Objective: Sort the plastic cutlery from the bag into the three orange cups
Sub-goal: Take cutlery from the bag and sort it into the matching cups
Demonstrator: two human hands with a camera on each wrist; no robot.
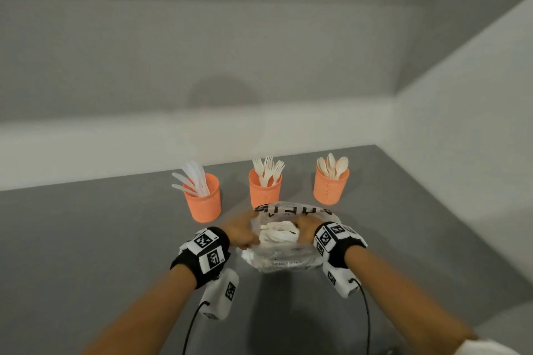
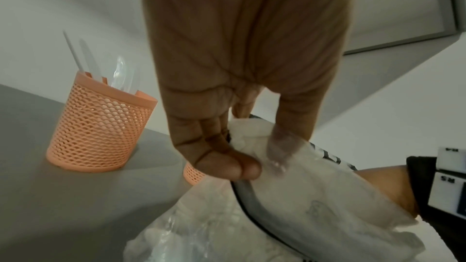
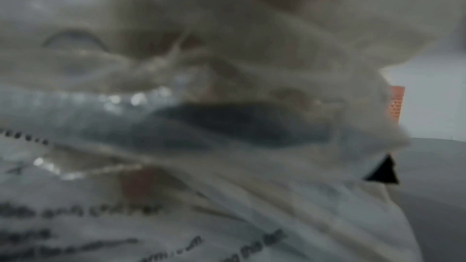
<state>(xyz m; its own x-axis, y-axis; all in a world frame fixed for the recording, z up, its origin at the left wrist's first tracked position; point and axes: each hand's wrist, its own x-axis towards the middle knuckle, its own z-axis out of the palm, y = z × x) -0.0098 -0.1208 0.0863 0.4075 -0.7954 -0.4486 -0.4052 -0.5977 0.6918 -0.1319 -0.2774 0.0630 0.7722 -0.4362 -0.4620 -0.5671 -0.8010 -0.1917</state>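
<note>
Three orange mesh cups stand in a row on the grey table: the left cup (image 1: pixel 203 200) holds white knives, the middle cup (image 1: pixel 264 189) forks, the right cup (image 1: pixel 330 185) spoons. A clear plastic bag (image 1: pixel 284 253) with black print lies in front of them, with white cutlery (image 1: pixel 279 235) inside. My left hand (image 1: pixel 240 232) pinches the bag's left rim (image 2: pixel 254 146), seen close in the left wrist view with the knife cup (image 2: pixel 100 128) behind. My right hand (image 1: pixel 307 226) reaches into the bag's mouth; its fingers are hidden. The right wrist view shows only blurred bag plastic (image 3: pixel 227 127).
The grey table (image 1: pixel 86 239) meets white walls at the back and on the right. Wrist bands with black-and-white markers and cables hang from both forearms. The table's near edge lies below the arms.
</note>
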